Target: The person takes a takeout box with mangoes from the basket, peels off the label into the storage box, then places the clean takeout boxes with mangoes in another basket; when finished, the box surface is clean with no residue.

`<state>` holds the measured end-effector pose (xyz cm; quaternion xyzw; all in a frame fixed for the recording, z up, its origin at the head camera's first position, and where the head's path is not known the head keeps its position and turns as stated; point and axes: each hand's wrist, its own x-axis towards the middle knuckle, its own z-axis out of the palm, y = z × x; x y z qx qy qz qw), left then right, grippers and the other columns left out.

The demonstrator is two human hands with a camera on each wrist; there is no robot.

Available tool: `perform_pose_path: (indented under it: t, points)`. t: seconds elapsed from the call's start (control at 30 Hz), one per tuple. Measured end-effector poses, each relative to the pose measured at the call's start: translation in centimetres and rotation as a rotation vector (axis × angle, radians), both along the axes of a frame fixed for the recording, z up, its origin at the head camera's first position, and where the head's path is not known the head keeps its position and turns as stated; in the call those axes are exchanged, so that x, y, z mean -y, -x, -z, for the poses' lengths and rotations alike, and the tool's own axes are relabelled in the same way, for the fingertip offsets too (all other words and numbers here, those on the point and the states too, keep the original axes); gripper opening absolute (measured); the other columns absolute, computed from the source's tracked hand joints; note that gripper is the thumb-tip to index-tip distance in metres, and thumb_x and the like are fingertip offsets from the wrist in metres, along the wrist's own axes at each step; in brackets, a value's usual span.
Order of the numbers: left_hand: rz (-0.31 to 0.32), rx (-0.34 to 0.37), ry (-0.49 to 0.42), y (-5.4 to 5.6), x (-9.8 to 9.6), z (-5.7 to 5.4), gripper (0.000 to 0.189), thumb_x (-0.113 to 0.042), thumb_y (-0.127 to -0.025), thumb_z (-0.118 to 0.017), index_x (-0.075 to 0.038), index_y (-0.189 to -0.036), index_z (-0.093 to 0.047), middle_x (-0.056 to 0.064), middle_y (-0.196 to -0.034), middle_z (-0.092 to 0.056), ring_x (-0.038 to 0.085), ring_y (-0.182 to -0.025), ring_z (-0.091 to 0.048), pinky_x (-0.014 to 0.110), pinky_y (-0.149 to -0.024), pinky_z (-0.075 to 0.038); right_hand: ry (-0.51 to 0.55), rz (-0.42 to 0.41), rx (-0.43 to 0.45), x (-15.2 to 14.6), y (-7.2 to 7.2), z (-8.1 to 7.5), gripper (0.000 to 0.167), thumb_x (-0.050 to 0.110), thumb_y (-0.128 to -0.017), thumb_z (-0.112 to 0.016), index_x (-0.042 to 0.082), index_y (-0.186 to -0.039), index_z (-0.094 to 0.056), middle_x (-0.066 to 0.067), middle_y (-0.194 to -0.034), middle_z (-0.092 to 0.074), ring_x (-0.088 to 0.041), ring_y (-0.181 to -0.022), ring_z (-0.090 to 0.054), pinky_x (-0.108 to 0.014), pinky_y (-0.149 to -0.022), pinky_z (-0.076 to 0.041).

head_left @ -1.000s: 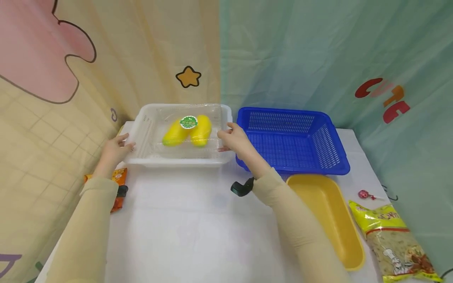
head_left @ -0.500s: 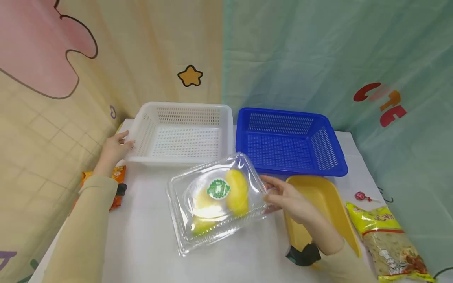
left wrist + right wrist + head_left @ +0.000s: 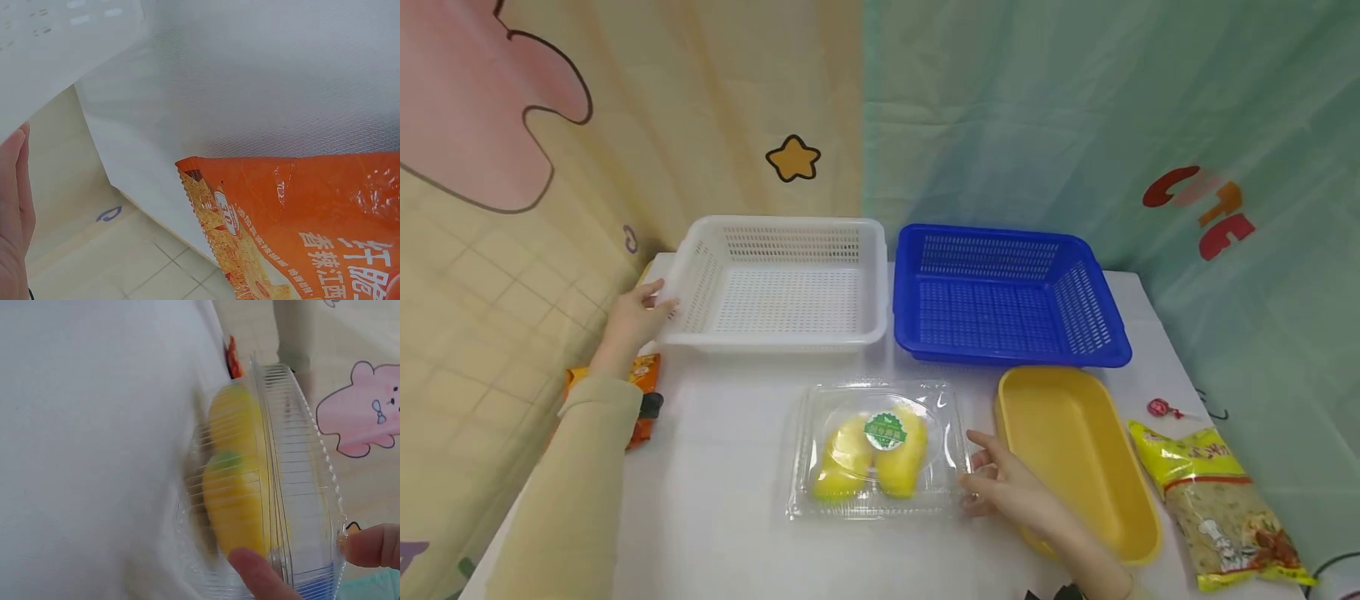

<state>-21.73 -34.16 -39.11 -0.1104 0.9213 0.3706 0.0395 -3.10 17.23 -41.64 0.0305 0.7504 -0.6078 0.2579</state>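
A clear plastic clamshell box [image 3: 807, 492] with two yellow mangoes [image 3: 904, 468] inside and a round green label on its lid is in the middle of the head view, close over the white table. My right hand [image 3: 1011, 492] pinches its right edge; in the right wrist view a fingertip [image 3: 253, 565] presses the ribbed side, with another digit at the rim. On the left, my left hand [image 3: 628, 323] grips the left rim of a white slotted basket [image 3: 775, 340]. The left wrist view shows those fingers along the basket's outer wall.
A blue basket [image 3: 1011, 358] stands right of the white one. In front of it lies a yellow tray [image 3: 1075, 450]. Farther right are a lollipop [image 3: 1159, 407] and a yellow-topped food bag [image 3: 1217, 508]. An orange snack bag [image 3: 300, 212] lies beside my left forearm. Curtains close off the back and sides.
My right hand has lifted the box of mangoes out of the white basket and brought it forward and right, levelling it over the table. My left hand has stayed on the basket's rim.
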Motion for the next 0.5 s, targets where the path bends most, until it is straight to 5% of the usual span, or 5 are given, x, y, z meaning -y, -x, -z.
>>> perform_pose_path:
  t: [0.23, 0.5]
  points:
    - [0.003, -0.004, 0.005, 0.02, 0.09, 0.09, 0.061, -0.027, -0.103, -0.046, 0.000, -0.153, -0.025, 0.043, -0.140, -0.039, 0.052, -0.127, -0.043, 0.045, -0.091, -0.046, -0.022, 0.005, -0.006, 0.15, 0.08, 0.51, 0.079, 0.005, -0.090, -0.063, -0.008, -0.152, -0.014, -0.020, -0.111, -0.041, -0.024, -0.081, -0.061, -0.044, -0.072, -0.061]
    - [0.012, 0.021, -0.016, 0.25, 0.09, 0.16, 0.062, -0.027, -0.103, -0.045, -0.002, -0.154, -0.022, 0.042, -0.143, -0.036, 0.053, -0.130, -0.041, 0.051, -0.097, -0.046, -0.055, -0.050, -0.009, -0.61, 0.75, -0.10, 0.080, 0.005, -0.090, -0.063, -0.012, -0.151, -0.014, -0.022, -0.109, -0.044, -0.025, -0.073, -0.066, -0.045, -0.069, -0.061]
